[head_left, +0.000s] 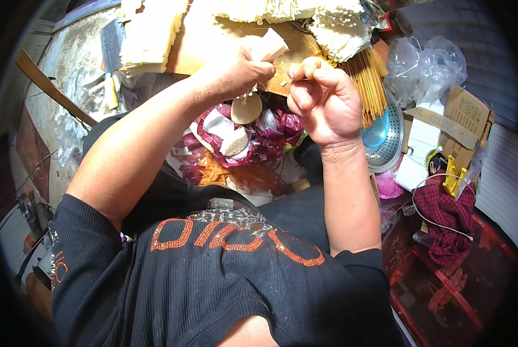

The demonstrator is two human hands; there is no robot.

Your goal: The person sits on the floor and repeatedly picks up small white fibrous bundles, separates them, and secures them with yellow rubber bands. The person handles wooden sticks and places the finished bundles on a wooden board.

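Head, LH (239, 74) gripping pale sheets (272, 46), RH (329, 101) half-curled

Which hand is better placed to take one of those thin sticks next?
Probably the right hand: it's beside the thin sticks, while the left hand is farther off, holding a pale piece. I can't tell whether the right one pinches anything.

A black, ribbed shirt (207, 295) bears orange studded letters (200, 232); just beyond the letters sits a patch of silver studs (227, 211), left of them a short sleeve (88, 248) with silver and orange studs, past them dark trousers (296, 211)
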